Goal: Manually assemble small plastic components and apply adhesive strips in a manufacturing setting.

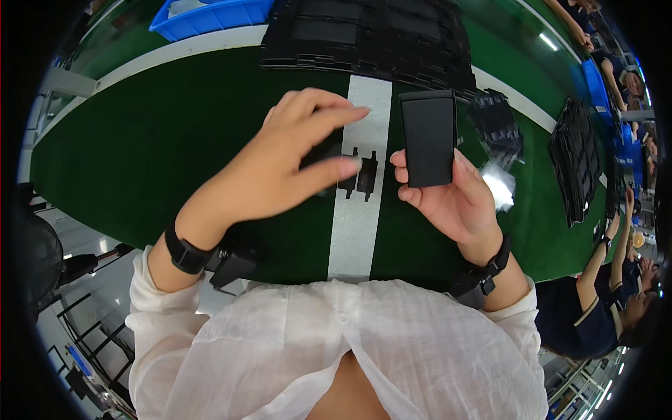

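My right hand [455,199] holds up a flat black rectangular box [429,140], its fingers at the lower edge and sides. To its left, my left hand [287,150] hovers with thumb and fingers apart and nothing between them; its fingertips are slightly blurred. Below the left thumb, small black parts with thin tabs [366,176] lie on the pale strip [355,248] that crosses the green table. The thumb partly covers them, and I cannot tell whether it touches them.
Stacked black plastic trays [371,35] stand at the far side, a blue bin [210,19] to their left. Right of my right hand lie black pieces [497,119] and clear plastic film [498,187]. More black trays [575,161] are further right, where several other people sit.
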{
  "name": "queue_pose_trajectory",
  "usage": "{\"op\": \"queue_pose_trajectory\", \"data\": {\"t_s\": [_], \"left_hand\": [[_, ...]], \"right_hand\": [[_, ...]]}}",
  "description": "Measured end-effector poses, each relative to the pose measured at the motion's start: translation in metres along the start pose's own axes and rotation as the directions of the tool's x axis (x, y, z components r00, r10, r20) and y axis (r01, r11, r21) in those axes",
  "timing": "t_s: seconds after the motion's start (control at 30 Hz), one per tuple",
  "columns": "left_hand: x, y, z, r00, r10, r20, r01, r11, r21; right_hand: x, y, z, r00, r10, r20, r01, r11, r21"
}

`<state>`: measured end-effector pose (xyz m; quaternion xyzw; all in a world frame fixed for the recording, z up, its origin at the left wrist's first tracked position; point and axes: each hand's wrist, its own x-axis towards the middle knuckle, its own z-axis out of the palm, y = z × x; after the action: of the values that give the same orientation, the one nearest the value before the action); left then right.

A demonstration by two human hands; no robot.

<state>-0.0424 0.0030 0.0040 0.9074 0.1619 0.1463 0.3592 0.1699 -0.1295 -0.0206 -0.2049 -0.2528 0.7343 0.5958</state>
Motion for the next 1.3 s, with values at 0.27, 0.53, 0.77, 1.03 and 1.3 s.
{"op": "queue_pose_trajectory", "data": {"t_s": [0.27,0.53,0.77,1.03,1.3], "left_hand": [[-0.022,0.005,0.018,0.99,-0.136,0.019,0.113,0.885,0.452],[-0.021,0.007,0.016,0.99,-0.139,0.031,0.117,0.916,0.383],[-0.019,0.008,0.013,0.985,-0.154,0.075,0.122,0.937,0.327],[-0.02,0.01,0.01,0.978,-0.187,0.097,0.148,0.938,0.315],[-0.02,0.011,0.01,0.975,-0.199,0.101,0.159,0.937,0.311]], "right_hand": [[-0.014,-0.02,0.004,0.964,-0.26,0.051,0.073,0.078,-0.994],[-0.013,-0.014,0.008,0.957,-0.094,0.275,0.21,-0.434,-0.876],[-0.014,-0.013,0.01,0.96,-0.099,0.261,0.191,-0.451,-0.872],[-0.012,-0.011,0.012,0.966,-0.084,0.245,0.18,-0.463,-0.868],[-0.012,-0.012,0.012,0.967,-0.083,0.239,0.176,-0.458,-0.872]]}}
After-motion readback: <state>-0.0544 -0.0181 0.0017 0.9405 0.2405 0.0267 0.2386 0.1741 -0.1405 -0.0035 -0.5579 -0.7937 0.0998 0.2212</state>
